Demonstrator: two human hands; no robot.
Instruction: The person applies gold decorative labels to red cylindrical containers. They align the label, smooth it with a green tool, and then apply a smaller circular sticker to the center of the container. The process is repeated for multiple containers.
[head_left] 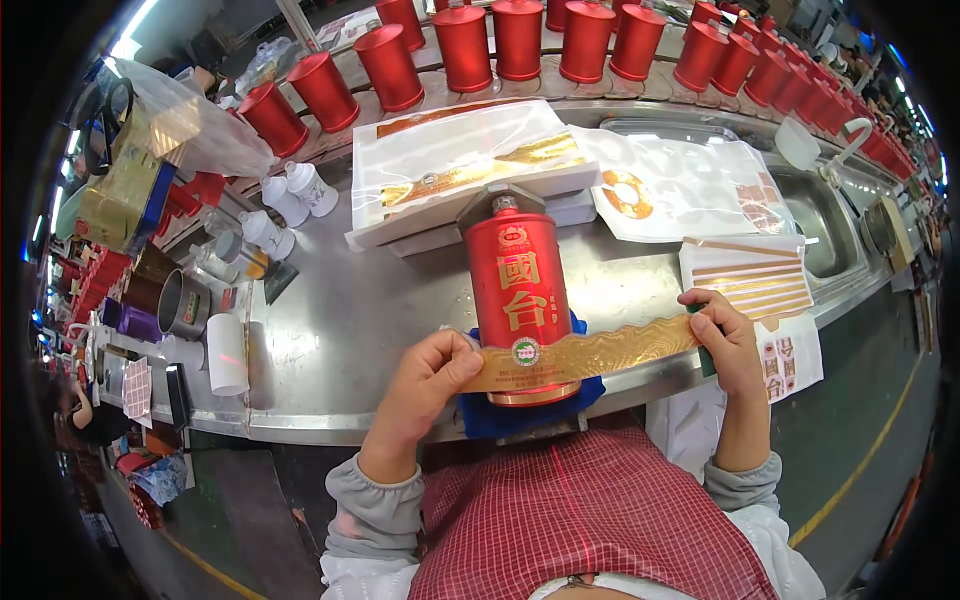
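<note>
A long gold label strip (620, 347) with a wavy upper edge is stretched across the lower part of a red bottle (490, 255). My left hand (432, 368) pinches its left end, close beside the bottle. Farther out, my right hand (728, 338) grips the right end and also has a small dark green flat piece (704, 350) in its fingers. The bottle bears gold characters and rests on a blue cloth (590, 392) at the bench's near edge, its top against a dark holder (503, 200). Whether the strip sticks to the bottle I cannot tell.
Beyond the bottle, a stack of white label sheets (400, 165) lies on the steel bench (330, 300). More sheets (748, 270) lie at the right, near a sink (825, 235). Red bottles (468, 50) line the far side. White bottles (310, 188) and a paper roll (227, 355) stand left.
</note>
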